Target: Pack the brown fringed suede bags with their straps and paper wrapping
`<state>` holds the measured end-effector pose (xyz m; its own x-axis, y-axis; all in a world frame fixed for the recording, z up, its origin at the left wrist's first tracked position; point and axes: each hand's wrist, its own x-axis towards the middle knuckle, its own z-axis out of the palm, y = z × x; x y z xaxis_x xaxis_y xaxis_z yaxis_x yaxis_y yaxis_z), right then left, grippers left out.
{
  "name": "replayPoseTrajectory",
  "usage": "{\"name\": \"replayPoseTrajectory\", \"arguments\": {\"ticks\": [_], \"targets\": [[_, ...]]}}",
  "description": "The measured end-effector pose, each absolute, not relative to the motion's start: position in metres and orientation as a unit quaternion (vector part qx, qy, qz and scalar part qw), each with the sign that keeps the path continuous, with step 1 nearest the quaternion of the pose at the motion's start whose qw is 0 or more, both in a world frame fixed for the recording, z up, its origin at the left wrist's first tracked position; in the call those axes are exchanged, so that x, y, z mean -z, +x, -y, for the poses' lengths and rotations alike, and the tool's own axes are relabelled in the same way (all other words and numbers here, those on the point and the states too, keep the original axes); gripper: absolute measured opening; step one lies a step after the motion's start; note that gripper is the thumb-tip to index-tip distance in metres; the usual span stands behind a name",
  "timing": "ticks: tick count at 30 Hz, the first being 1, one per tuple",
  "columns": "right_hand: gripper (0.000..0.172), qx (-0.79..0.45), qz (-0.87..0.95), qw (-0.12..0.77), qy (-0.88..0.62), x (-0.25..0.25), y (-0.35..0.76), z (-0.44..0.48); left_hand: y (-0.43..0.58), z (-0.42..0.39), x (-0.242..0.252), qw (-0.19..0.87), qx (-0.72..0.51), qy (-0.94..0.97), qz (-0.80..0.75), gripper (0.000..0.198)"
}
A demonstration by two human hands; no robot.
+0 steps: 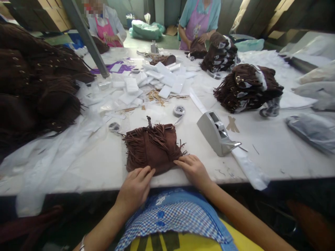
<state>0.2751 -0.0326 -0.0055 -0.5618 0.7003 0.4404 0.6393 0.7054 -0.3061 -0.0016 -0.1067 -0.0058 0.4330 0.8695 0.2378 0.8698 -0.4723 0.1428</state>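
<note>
Brown bag (158, 150), fringed, flat on white table (214, 166) near front edge. At its lower edge: left hand (137, 186), right hand (194, 170), fingers bent, seemingly pinching it. Step in hand, by the look: straightening. Next move probably calls for even hold, keeping fringe clear of fingertips. Beyond, rightward: tape dispenser (208, 131). Farther: tape roll (179, 111), white packets (131, 85), stacked bags (218, 52).

So the bag (158, 155) is dark brown with shaggy fringe (134, 148) (a whole mop on the left), lying flat near the white table's (277, 150) edge
</note>
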Motion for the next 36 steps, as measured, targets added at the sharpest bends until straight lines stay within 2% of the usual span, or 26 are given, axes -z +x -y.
{"name": "replayPoseTrajectory", "arguments": {"ticks": [3, 5, 7, 10, 12, 15, 19, 23, 25, 27, 29, 30, 33, 36], "targets": [[0.034, -0.021, 0.863, 0.301, -0.406, -0.014, 0.264, 0.043, 0.005, 0.11, 0.013, 0.0, 0.149, -0.838, 0.525, 0.047], [0.039, -0.024, 0.885, 0.304, -0.352, -0.017, 0.247, 0.041, 0.009, 0.113, 0.012, 0.004, 0.153, -0.836, 0.526, 0.045], [0.045, -0.044, 0.917, 0.269, -0.291, -0.009, 0.228, 0.033, 0.011, 0.114, 0.003, 0.01, 0.154, -0.834, 0.529, 0.039], [0.066, -0.066, 0.939, 0.205, -0.269, 0.012, 0.206, 0.021, 0.015, 0.102, -0.021, 0.027, 0.17, -0.811, 0.56, 0.025], [0.075, -0.071, 0.942, 0.186, -0.271, 0.021, 0.2, 0.017, 0.019, 0.084, -0.03, 0.037, 0.21, -0.792, 0.573, 0.025], [0.071, -0.067, 0.94, 0.181, -0.28, 0.022, 0.2, 0.019, 0.021, 0.053, -0.017, 0.03, 0.24, -0.804, 0.544, 0.04], [0.06, -0.047, 0.902, 0.169, -0.393, 0.019, 0.227, 0.016, 0.017, 0.041, 0.02, 0.045, 0.185, -0.787, 0.586, 0.058], [0.045, -0.006, 0.802, 0.126, -0.583, 0.014, 0.283, 0.008, 0.02, 0.063, 0.03, 0.057, 0.148, -0.761, 0.629, 0.059], [0.037, 0.011, 0.78, 0.151, -0.607, 0.004, 0.297, 0.011, 0.026, 0.074, 0.026, 0.057, 0.134, -0.753, 0.642, 0.059], [0.035, 0.005, 0.798, 0.227, -0.558, -0.011, 0.288, 0.019, 0.033, 0.082, 0.023, 0.059, 0.123, -0.745, 0.653, 0.06], [0.038, -0.041, 0.846, 0.297, -0.441, -0.022, 0.256, 0.029, 0.039, 0.087, 0.023, 0.067, 0.123, -0.738, 0.66, 0.059], [0.04, -0.072, 0.877, 0.303, -0.366, -0.025, 0.236, 0.033, 0.04, 0.088, 0.024, 0.073, 0.126, -0.738, 0.659, 0.058], [0.046, -0.123, 0.939, 0.245, -0.208, -0.021, 0.182, 0.029, 0.041, 0.089, 0.028, 0.082, 0.139, -0.744, 0.648, 0.055], [0.053, -0.123, 0.939, 0.171, -0.272, -0.009, 0.171, 0.0, 0.039, 0.087, 0.03, 0.074, 0.143, -0.741, 0.652, 0.055]]}}
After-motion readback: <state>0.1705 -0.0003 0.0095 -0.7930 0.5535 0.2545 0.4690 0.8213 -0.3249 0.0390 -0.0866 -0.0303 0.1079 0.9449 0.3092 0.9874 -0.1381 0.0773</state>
